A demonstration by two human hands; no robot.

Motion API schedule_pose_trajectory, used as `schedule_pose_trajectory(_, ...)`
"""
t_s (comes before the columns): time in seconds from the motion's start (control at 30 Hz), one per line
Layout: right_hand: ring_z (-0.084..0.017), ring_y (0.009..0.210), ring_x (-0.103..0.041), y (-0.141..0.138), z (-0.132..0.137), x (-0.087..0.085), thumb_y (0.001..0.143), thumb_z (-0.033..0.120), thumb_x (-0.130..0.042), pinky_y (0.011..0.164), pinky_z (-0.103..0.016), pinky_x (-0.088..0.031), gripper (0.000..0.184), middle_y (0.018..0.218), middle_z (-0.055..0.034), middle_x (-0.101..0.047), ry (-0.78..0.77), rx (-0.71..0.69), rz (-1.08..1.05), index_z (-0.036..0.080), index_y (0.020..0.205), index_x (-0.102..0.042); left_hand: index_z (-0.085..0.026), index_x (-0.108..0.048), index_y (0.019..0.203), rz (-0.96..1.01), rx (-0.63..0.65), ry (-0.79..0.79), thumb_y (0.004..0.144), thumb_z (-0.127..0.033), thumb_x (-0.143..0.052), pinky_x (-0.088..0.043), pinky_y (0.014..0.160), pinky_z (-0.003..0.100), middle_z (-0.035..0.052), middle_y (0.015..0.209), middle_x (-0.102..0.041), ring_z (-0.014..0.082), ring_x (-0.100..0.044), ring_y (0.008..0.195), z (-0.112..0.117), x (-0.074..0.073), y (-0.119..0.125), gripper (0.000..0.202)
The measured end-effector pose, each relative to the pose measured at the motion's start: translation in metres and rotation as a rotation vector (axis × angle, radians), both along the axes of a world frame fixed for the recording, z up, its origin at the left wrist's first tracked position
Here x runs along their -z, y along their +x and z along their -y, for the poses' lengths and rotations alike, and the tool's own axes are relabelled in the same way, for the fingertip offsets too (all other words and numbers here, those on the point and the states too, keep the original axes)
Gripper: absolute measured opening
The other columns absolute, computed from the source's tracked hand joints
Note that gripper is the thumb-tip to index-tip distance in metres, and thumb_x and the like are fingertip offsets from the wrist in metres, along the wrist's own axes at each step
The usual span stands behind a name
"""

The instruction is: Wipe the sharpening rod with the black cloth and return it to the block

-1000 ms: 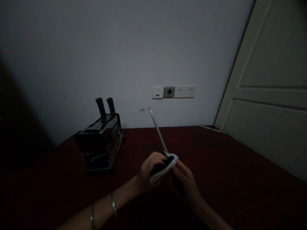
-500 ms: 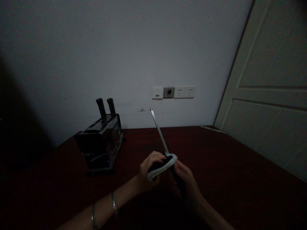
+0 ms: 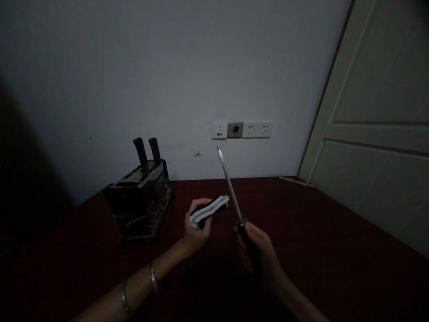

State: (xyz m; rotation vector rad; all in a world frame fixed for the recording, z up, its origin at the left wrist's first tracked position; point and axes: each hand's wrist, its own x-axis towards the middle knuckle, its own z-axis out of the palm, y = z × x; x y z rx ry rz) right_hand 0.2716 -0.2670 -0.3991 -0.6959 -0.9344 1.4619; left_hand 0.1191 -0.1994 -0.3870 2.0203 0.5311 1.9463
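My right hand [image 3: 259,252] is closed round the black handle of a honing steel [image 3: 230,184], whose thin metal rod points up and slightly left. A folded black and white cloth [image 3: 210,209] is gripped in my left hand [image 3: 197,228], between thumb and fingers. The cloth's free end lies just left of the rod, with a small gap between them. To the left, a dark knife block [image 3: 139,201] stands on the table, with two black-handled knives [image 3: 147,152] upright in its top slots.
The dark red table [image 3: 201,190] meets a pale wall [image 3: 187,67] at the back. A row of wall sockets [image 3: 256,129] is above the table. A thin flat strip [image 3: 296,181] lies at the back right corner, near a panelled door [image 3: 375,156].
My left hand has drawn the cloth off the base of the steel and moved up and left. The steel has shifted slightly right, and its guard is now exposed.
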Motion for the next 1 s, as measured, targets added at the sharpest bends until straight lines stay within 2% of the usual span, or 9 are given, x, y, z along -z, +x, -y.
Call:
schedule_pose_trajectory(0.17,-0.004,0.028,-0.035,-0.001,0.0,0.002,0.068,0.043,-0.066,0.026,-0.015,-0.027,0.031,0.046,0.0077,-0.045,0.02,0.042,0.129,0.016,0.075,-0.053,-0.018,-0.044,0.1,-0.07,0.121,0.039,0.073,-0.006,-0.05,-0.047,0.079,0.034,0.0076,0.095,-0.056,0.0189,-0.057,0.091,0.006,-0.004,0.001,0.03)
schedule_pose_trajectory(0.27,-0.003,0.031,-0.036,-0.003,0.001,0.003,0.071,0.043,-0.063,0.03,-0.015,-0.027,0.03,0.048,0.0066,-0.046,0.033,0.035,0.161,0.015,0.078,-0.055,-0.018,-0.044,0.1,-0.091,0.15,0.067,0.074,-0.006,-0.049,-0.046,0.078,0.035,0.0086,0.095,-0.055,0.0193,-0.056,0.091,0.009,-0.004,0.003,0.03)
schedule_pose_trajectory(0.43,-0.006,0.046,-0.044,-0.007,-0.003,0.007,0.071,0.043,-0.063,0.041,-0.016,-0.034,0.03,0.059,0.0029,-0.049,-0.027,0.024,0.046,0.014,0.079,-0.057,-0.017,-0.045,0.098,-0.092,0.145,0.08,0.075,-0.008,-0.049,-0.046,0.076,0.035,0.0091,0.092,-0.055,0.0197,-0.056,0.089,0.008,-0.008,0.002,0.026)
schedule_pose_trajectory(0.53,-0.006,0.047,-0.041,-0.007,-0.004,0.009,0.07,0.043,-0.064,0.042,-0.017,-0.031,0.03,0.059,0.0035,-0.046,-0.081,-0.022,-0.028,0.014,0.076,-0.057,-0.016,-0.045,0.099,-0.107,0.151,0.12,0.075,-0.008,-0.049,-0.047,0.075,0.035,0.0092,0.091,-0.055,0.0196,-0.056,0.088,0.01,-0.01,0.003,0.026)
schedule_pose_trajectory(0.6,-0.006,0.045,-0.037,-0.006,-0.004,0.009,0.072,0.043,-0.062,0.041,-0.017,-0.029,0.029,0.056,0.0044,-0.043,-0.08,-0.044,-0.047,0.015,0.073,-0.055,-0.016,-0.044,0.101,-0.145,0.187,0.167,0.074,-0.008,-0.048,-0.047,0.074,0.036,0.0101,0.092,-0.056,0.0201,-0.057,0.088,0.012,-0.009,0.005,0.028)
schedule_pose_trajectory(0.7,-0.007,0.047,-0.037,-0.004,-0.004,0.009,0.07,0.041,-0.064,0.045,-0.019,-0.03,0.027,0.056,0.004,-0.043,-0.016,0.019,-0.039,0.016,0.068,-0.054,-0.016,-0.044,0.105,-0.242,0.275,0.221,0.074,-0.009,-0.047,-0.047,0.076,0.039,0.0123,0.095,-0.056,0.0221,-0.056,0.091,0.015,-0.004,0.008,0.032)
schedule_pose_trajectory(0.83,-0.007,0.046,-0.034,-0.002,-0.007,0.011,0.066,0.04,-0.068,0.043,-0.019,-0.028,0.027,0.054,0.0047,-0.042,-0.001,0.104,0.008,0.017,0.068,-0.055,-0.015,-0.043,0.107,-0.296,0.304,0.185,0.074,-0.01,-0.047,-0.046,0.078,0.041,0.0141,0.099,-0.055,0.0236,-0.054,0.095,0.018,0.003,0.011,0.035)
schedule_pose_trajectory(1.0,-0.005,0.042,-0.031,-0.001,-0.008,0.014,0.067,0.044,-0.065,0.038,-0.018,-0.022,0.032,0.051,0.0055,-0.038,-0.026,0.045,0.015,0.016,0.065,-0.051,-0.017,-0.042,0.103,-0.332,0.267,0.115,0.072,-0.008,-0.05,-0.046,0.077,0.038,0.012,0.095,-0.055,0.0214,-0.054,0.091,0.02,0.001,0.011,0.034)
